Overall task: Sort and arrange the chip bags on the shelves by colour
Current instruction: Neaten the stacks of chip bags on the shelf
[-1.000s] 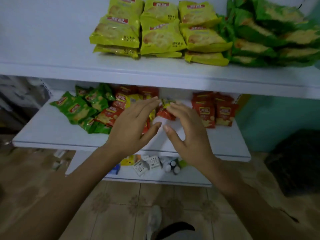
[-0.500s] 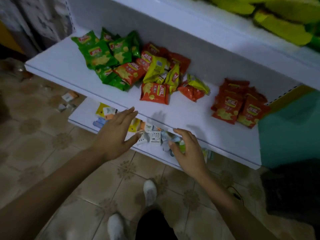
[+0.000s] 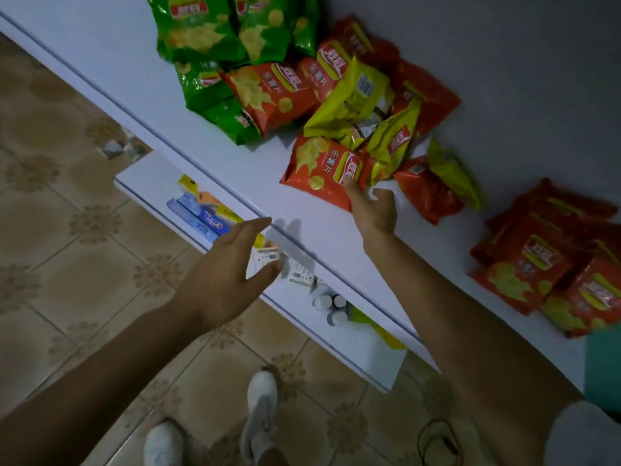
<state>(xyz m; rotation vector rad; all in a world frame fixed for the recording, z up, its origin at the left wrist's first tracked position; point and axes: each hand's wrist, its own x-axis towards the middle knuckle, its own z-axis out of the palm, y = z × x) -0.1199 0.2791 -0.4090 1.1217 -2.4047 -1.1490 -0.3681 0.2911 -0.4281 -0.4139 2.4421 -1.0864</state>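
R hand point(image 3: 373, 210) on near corner of red bag point(image 3: 319, 169), thumb on top; can't tell if pinch has closed. L hand point(image 3: 228, 267) open, fingers straight, over shelf point(image 3: 336, 240) edge at bag's 7 o'clock. Prob headed for red stack point(image 3: 537, 264) at 3 o'clock, since this pile's mixed.

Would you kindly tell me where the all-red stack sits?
Head view: the red stack sits far right on the white shelf, apart from the mixed pile.

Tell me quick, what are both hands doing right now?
Left hand: open, holding nothing.
Right hand: closed, pinching the corner of the red chip bag.
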